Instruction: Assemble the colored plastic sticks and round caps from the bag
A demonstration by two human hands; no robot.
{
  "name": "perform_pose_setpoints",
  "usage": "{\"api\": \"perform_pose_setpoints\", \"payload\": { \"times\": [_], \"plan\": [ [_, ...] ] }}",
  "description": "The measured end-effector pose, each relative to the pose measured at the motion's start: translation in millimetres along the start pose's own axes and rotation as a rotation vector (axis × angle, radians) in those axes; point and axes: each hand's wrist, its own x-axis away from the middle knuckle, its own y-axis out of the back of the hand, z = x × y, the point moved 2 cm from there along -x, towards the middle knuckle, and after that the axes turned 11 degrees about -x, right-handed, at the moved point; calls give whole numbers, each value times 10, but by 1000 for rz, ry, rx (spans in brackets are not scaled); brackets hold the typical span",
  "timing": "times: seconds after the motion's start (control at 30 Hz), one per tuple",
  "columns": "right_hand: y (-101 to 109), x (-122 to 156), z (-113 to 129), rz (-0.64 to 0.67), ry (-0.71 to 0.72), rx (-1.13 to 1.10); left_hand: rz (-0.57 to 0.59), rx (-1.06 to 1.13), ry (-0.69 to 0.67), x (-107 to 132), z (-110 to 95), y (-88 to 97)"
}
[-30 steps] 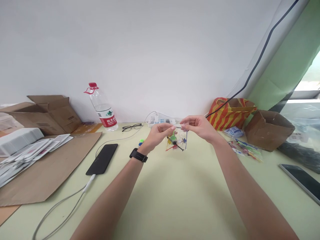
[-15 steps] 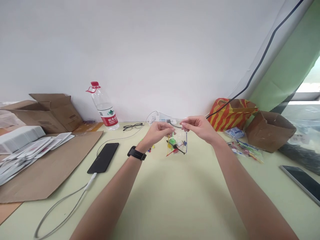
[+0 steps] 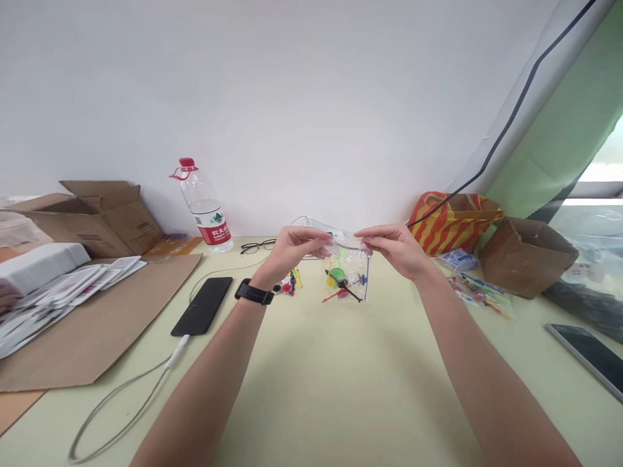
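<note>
A clear plastic bag [image 3: 357, 264] hangs between my two hands over the table. Inside it are small coloured plastic pieces: a green disc [image 3: 337, 275], a black stick-like piece, red, yellow and blue bits. My left hand [image 3: 298, 251], with a black watch on the wrist, pinches the bag's top left corner. On the opposite side my right hand [image 3: 393, 246] pinches the top right corner between thumb and fingers. Past my left wrist lies a small heap of coloured plastic pieces [image 3: 291, 283], partly covered by the hand.
At the left stand a cardboard box [image 3: 104, 217], a water bottle [image 3: 212, 224] and a black phone [image 3: 202, 306] on a cable. Glasses [image 3: 257, 246] lie near the wall. To the right are a striped bag [image 3: 438, 224], a brown box [image 3: 528, 256], filled plastic bags [image 3: 479, 295] and another phone [image 3: 588, 353].
My left hand has shifted left and slightly up, leaving more space between the hands. The bag's top edge is stretched wider, and more of the heap behind my left wrist shows.
</note>
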Motion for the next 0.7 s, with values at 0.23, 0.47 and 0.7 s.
{"api": "perform_pose_setpoints", "payload": {
  "times": [0.23, 0.47, 0.7],
  "plan": [
    [-19, 12, 41, 28, 31, -34, -28, 33, -9, -1, -93, -15],
    [-65, 20, 95, 17, 104, 155, -114, -99, -18, 18, -181, -68],
    [-88, 16, 101, 14, 112, 153, -19, -188, 36, 14, -199, -66]
  ]
}}
